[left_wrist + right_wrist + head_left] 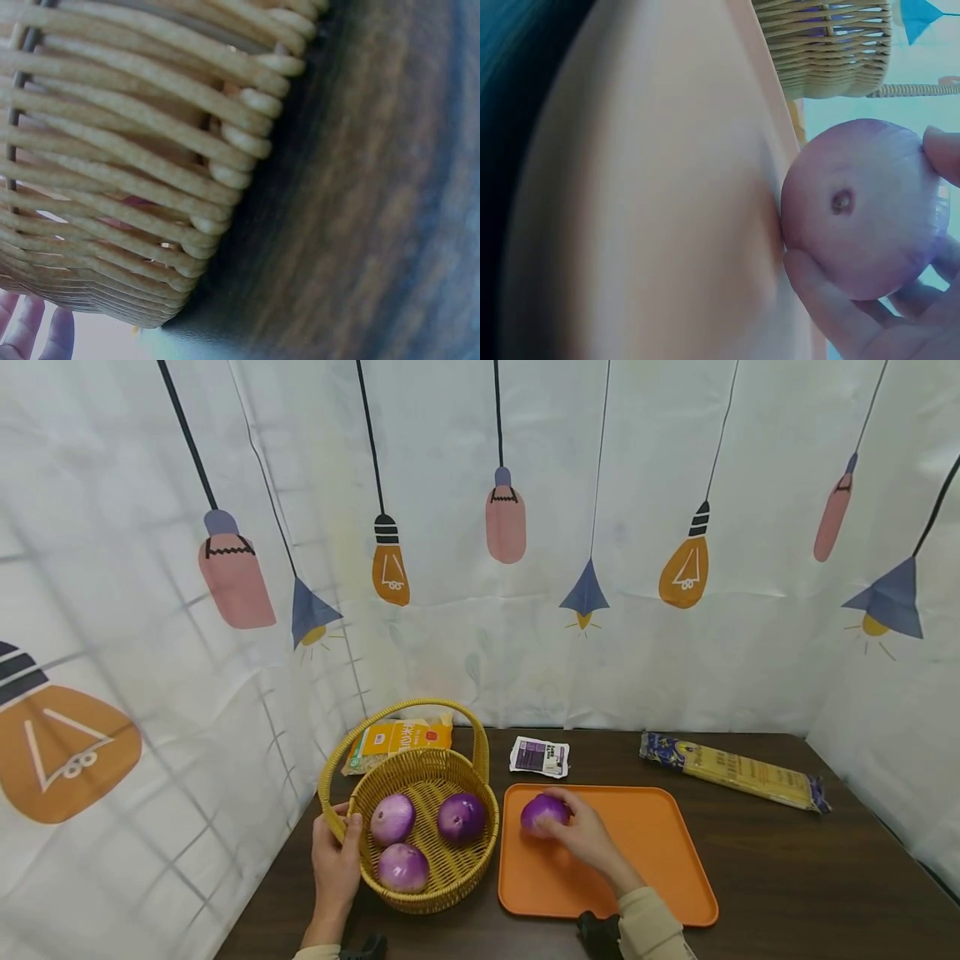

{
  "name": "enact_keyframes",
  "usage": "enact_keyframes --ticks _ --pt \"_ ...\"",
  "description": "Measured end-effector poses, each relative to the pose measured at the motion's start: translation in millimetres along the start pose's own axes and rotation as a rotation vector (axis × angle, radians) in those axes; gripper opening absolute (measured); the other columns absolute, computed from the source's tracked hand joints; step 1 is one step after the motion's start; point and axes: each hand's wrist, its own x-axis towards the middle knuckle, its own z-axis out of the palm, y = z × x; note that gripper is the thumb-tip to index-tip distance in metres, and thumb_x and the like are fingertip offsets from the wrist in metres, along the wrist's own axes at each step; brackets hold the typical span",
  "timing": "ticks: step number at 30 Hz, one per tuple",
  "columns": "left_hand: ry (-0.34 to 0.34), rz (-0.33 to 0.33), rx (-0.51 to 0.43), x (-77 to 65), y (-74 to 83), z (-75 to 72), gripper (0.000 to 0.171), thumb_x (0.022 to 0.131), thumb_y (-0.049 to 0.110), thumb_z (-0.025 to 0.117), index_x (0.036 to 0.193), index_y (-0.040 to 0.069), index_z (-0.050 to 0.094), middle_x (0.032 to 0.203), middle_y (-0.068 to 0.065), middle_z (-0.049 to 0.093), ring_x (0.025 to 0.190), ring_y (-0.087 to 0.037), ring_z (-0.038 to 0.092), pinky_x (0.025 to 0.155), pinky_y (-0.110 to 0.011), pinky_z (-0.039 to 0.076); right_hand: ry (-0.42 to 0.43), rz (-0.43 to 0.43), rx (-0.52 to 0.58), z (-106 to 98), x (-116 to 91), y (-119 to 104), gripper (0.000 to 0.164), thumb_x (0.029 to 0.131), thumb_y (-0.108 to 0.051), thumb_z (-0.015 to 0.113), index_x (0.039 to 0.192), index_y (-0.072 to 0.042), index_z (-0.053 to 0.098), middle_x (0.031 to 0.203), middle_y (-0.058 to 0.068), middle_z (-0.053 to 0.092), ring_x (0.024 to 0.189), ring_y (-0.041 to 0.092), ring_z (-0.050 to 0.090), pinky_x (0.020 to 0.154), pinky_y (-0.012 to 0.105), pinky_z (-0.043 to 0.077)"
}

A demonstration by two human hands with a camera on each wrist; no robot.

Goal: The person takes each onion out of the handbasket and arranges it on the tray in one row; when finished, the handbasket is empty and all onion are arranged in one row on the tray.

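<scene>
My right hand [585, 835] holds a purple onion [543, 814] at the left part of the orange tray [645, 839]. In the right wrist view thumb and fingers are around that onion [862, 210], very close to or touching the tray surface. My left hand [336, 868] grips the left side of a yellow wicker basket [427, 906] near the foot of its handle, thumb at the rim. Three more onions lie inside: a pale one [393, 819], a darker one [461, 818] and one at the front [403, 868]. Woven basket wall [135, 135] fills much of the left wrist view.
Behind the basket lies a yellow food bag [401, 737]. A small white and purple packet [540, 757] is behind the tray. At the back right rests a long yellow noodle packet [738, 772]. A printed curtain [465, 643] encloses the dark table [795, 877].
</scene>
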Motion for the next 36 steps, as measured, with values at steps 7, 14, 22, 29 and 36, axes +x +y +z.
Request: enact_keyframes --ticks 7,14,22,29,36 --pt "0.008 0.013 0.0 -0.9 -0.5 -1.3 0.01 0.093 0.006 0.063 0.095 -0.003 0.06 0.115 -0.014 0.057 0.09 -0.006 0.049 0.075 -0.014 0.036 -0.066 -0.011 0.049 -1.2 -0.4 -1.2 0.05 0.078 -0.014 0.08 0.125 -0.014 0.064 0.128 0.012 0.059 0.114 0.034 0.054 0.091 0.051 0.047" --pt "0.014 0.018 0.007 -3.3 10.0 -2.1 0.011 0.092 0.003 0.062 0.098 -0.006 0.061 0.112 -0.019 0.056 0.087 -0.003 0.046 0.075 -0.013 0.034 -0.07 -0.046 0.047 0.2 -0.1 3.6 0.053 0.075 -0.003 0.08 0.125 -0.014 0.065 0.13 0.014 0.058 0.119 0.039 0.052 0.095 0.057 0.043" --pt "0.015 0.032 -0.013 -8.1 41.5 -5.6 0.016 0.092 0.001 0.061 0.1 -0.012 0.06 0.108 -0.025 0.055 0.085 -0.002 0.046 0.074 -0.012 0.034 -0.018 -0.004 0.041 6.1 -1.4 3.1 0.04 0.085 -0.012 0.075 0.124 -0.015 0.066 0.128 0.011 0.06 0.117 0.034 0.055 0.095 0.052 0.046" --pt "0.006 0.03 -0.015 -7.8 41.1 -5.6 0.022 0.092 0.001 0.062 0.108 -0.013 0.059 0.101 -0.019 0.054 0.082 -0.002 0.046 0.072 -0.013 0.035 -0.014 0.022 0.062 11.3 -1.4 5.0 0.059 0.077 -0.006 0.081 0.131 -0.004 0.058 0.13 0.02 0.056 0.112 0.042 0.058 0.089 0.049 0.051" --pt "0.006 0.026 -0.013 -7.1 39.1 -5.7 0.025 0.092 0.004 0.062 0.11 -0.013 0.059 0.099 -0.018 0.054 0.08 -0.002 0.046 0.071 -0.013 0.035 -0.035 -0.013 0.011 13.0 -0.7 9.0 0.063 0.075 -0.007 0.082 0.132 -0.004 0.055 0.128 0.023 0.056 0.106 0.042 0.06 0.085 0.049 0.053"
